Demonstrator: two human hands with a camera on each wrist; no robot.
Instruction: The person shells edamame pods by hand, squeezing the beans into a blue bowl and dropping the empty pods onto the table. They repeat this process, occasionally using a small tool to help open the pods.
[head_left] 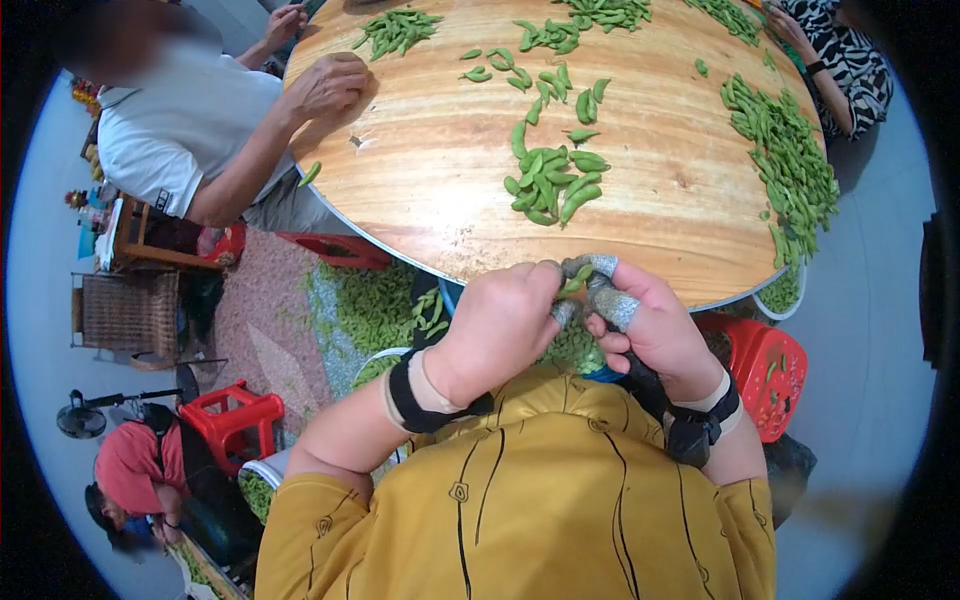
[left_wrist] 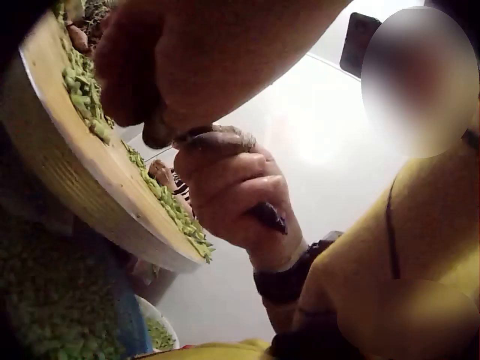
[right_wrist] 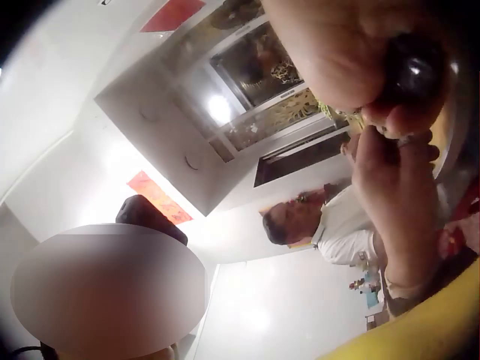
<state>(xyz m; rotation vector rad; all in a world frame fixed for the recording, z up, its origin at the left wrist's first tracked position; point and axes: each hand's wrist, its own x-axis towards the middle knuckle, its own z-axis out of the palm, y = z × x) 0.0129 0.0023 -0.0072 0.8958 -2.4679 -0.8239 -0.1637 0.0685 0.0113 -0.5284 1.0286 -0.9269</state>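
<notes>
Just off the table's near edge, a green edamame pod (head_left: 574, 281) lies between my two hands. My left hand (head_left: 503, 322) pinches it from one side with curled fingers. From the other side my right hand (head_left: 652, 322) has its thumb and forefinger at the pod, both wrapped in grey tape. A dark object (left_wrist: 268, 217) sits under the right hand's curled lower fingers; its kind cannot be told. In the right wrist view the left hand (right_wrist: 397, 195) meets the right at the fingertips. Below the hands, shelled green beans (head_left: 575, 347) show in a blue-rimmed container.
The round wooden table (head_left: 430, 210) carries a near pod pile (head_left: 548, 185) and a larger pod heap (head_left: 785, 165) at right. A person (head_left: 190, 130) sits at left, another (head_left: 850, 70) at far right. Red stools (head_left: 765, 375) and a white bucket (head_left: 783, 295) stand beside the table.
</notes>
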